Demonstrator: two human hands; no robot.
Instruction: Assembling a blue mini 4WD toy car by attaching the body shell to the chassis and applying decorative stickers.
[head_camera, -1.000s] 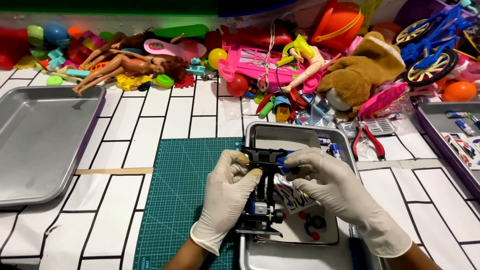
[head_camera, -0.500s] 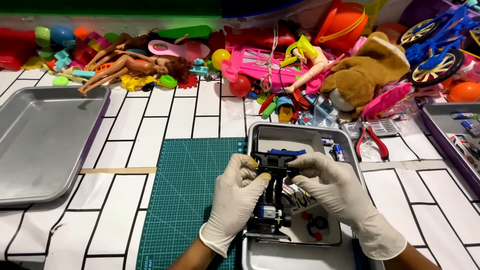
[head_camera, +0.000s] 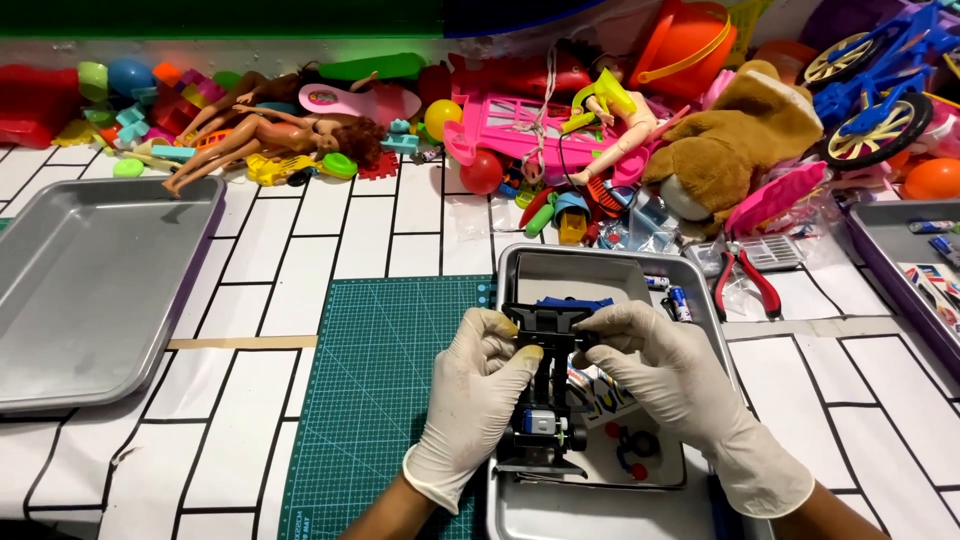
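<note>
over the middle tray (head_camera: 520, 262) we steady a black toy car frame (head_camera: 545, 400): left hand (head_camera: 472, 400) and right hand (head_camera: 680, 390) clamped on its top crossbar, keeping loose parts contained.

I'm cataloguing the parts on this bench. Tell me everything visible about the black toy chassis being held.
The black toy chassis looks like plastic: a long narrow frame with a crossbar on top and a small silvery motor low down. Both gloved hands, left hand and right hand, grip the crossbar ends. It stands over the metal tray.
</note>
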